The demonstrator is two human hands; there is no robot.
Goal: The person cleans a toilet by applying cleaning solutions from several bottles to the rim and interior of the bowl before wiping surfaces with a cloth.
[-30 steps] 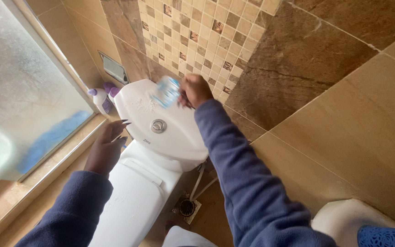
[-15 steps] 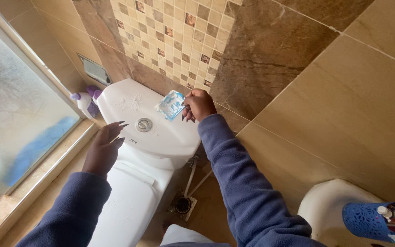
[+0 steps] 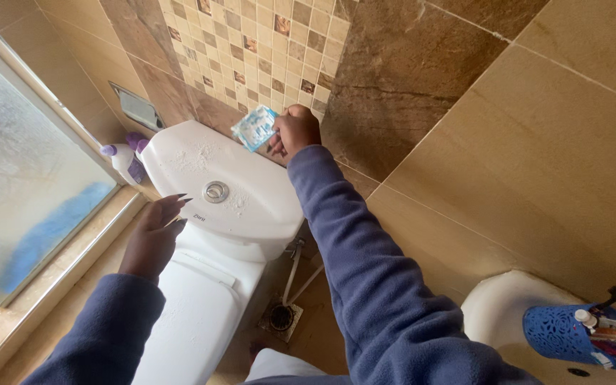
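Right hand (image 3: 297,130) reaches up over the cistern (image 3: 222,189), fingers pinched shut on a small blue-and-white packet (image 3: 254,128) tilted just beyond them. Left hand (image 3: 155,235) hovers flat, fingers spread loose, tips near the cistern's front edge.

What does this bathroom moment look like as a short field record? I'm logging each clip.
Right hand: holds a small blue-and-white packet over the cistern lid
Left hand: open, fingers spread, at the lid's front edge
Lid: white, powder scattered on it, round flush button
Beside cistern: two purple-capped bottles
Far right: blue perforated holder on a white basin
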